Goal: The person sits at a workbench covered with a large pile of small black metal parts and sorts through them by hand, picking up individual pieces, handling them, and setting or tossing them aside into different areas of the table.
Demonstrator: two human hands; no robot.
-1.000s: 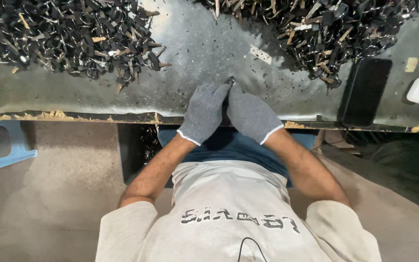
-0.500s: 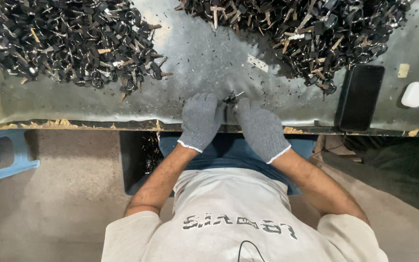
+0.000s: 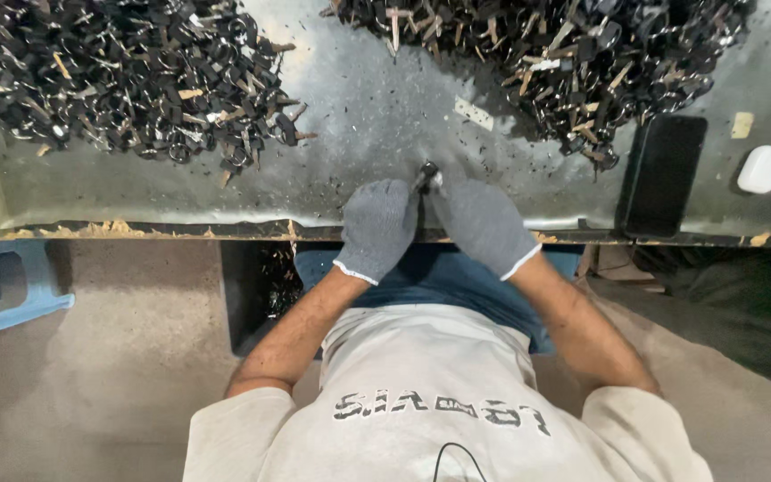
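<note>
Head view: gloved hands [image 3: 430, 223] around small metal part [image 3: 427, 173].

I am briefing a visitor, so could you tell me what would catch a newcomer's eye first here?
Two big heaps of small dark parts, the left heap and the right heap, fill the far side of the metal table. At its near edge the grey-gloved left hand and right hand meet around a small metal piece.

Grey knit gloves with white cuffs cover both hands: the left hand [image 3: 378, 225] and the right hand [image 3: 484, 223]. The tabletop [image 3: 359, 134] is dull grey metal, speckled with dark flecks. The piles of small parts [image 3: 118, 76] are black with tan bits. The phone [image 3: 662, 174] is black, the small case [image 3: 763, 170] white, the stool [image 3: 11, 295] blue.
</note>
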